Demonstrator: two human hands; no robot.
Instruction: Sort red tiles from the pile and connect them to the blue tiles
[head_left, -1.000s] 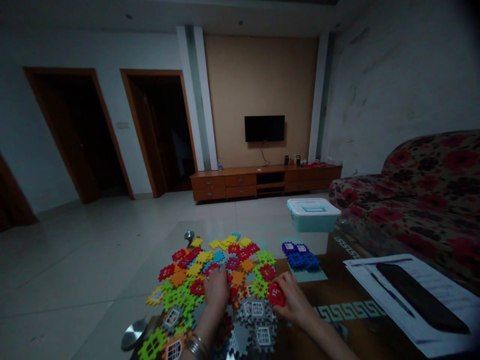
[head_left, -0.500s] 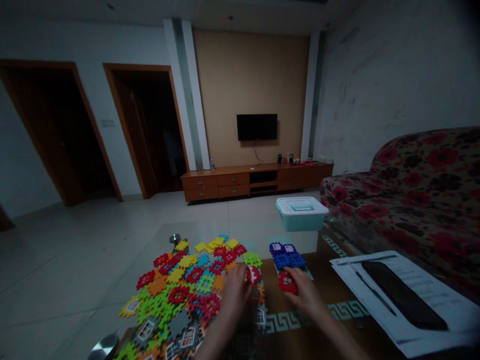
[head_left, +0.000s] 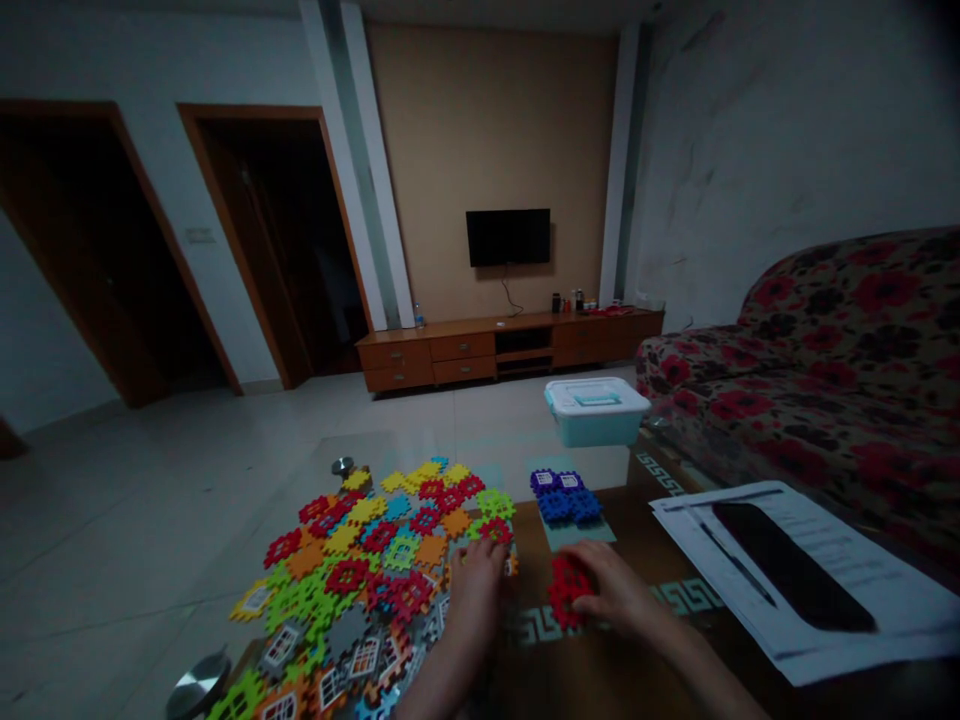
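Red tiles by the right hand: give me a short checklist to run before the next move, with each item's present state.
1. Right hand on the red tiles: ok, fingers lie over them on the table.
2. Firm grasp on the red tiles: cannot tell, the fingers hide the contact.
3. Red tiles apart from the blue stack: ok, a gap shows between them.
4. Left hand at the edge of the mixed pile: ok.
5. Left hand holding a tile: cannot tell.
6. Papers away from both hands: ok, they lie to the right.
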